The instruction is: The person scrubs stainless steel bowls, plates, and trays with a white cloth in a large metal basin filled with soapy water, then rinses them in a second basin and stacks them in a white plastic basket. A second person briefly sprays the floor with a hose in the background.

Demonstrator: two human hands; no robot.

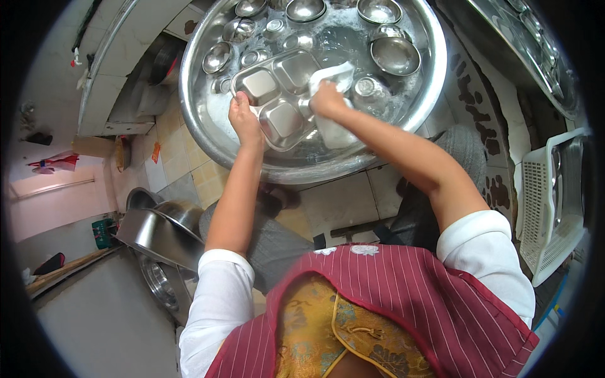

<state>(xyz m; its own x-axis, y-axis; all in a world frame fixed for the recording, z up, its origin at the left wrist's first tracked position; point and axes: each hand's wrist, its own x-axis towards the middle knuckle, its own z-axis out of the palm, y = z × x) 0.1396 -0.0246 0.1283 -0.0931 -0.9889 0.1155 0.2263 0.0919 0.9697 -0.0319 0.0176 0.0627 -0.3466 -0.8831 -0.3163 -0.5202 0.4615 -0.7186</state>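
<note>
A compartmented stainless steel tray [282, 119] is held tilted over soapy water in a large round metal basin [302, 175]. My left hand [246, 120] grips its left edge, with the thumb on the rim. At the tray's right side, my right hand [327, 99] is closed on a white cloth [341, 75], part of which hangs below the fist. Several metal bowls lie in the water around the tray, among them one bowl [395, 55] at the right and another [218, 57] at the left.
A white plastic basket [534, 217] holding metal ware stands at the right. Stacked metal pots [160, 234] are on the left. Another metal basin [520, 47] with items inside is at the upper right. Tiled floor [331, 203] shows below the basin.
</note>
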